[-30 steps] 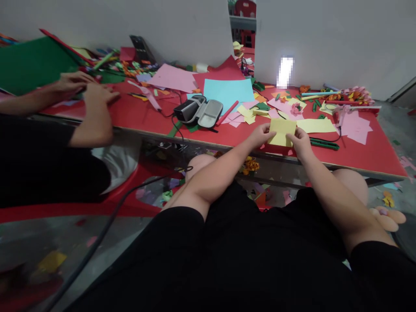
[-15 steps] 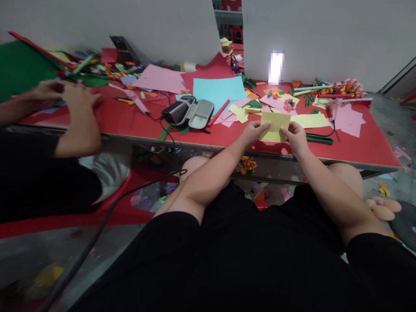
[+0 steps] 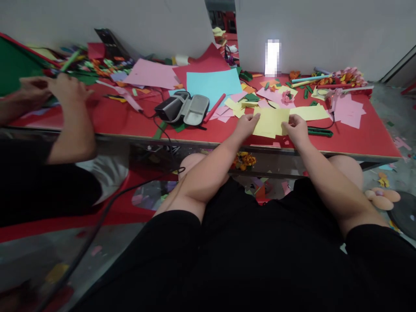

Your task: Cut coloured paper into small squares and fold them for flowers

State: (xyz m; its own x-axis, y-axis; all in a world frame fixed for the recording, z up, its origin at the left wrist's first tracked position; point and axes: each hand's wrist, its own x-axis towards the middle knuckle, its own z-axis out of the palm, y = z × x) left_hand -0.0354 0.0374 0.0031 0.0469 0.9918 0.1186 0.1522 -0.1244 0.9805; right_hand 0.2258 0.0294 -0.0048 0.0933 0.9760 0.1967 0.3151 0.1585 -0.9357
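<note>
A yellow sheet of paper is stretched between my two hands just above the table's front edge. My left hand pinches its left edge, thumb on top. On the opposite edge, my right hand grips the paper between thumb and fingers. Behind the sheet lie a longer yellow paper strip and scattered yellow and pink scraps. A dark green tool, perhaps a cutter, rests to the right of my right hand. Pink paper squares are stacked farther right.
An open grey case and a red stick lie left of my hands, before a light blue sheet. At the far left a co-worker's hands work over the red table. A lit screen stands against the wall.
The yellow paper has tilted flatter and looks wider, and my left hand has shifted slightly left with its edge. The camera view has moved a little. The co-worker's hands stay at the far left.
</note>
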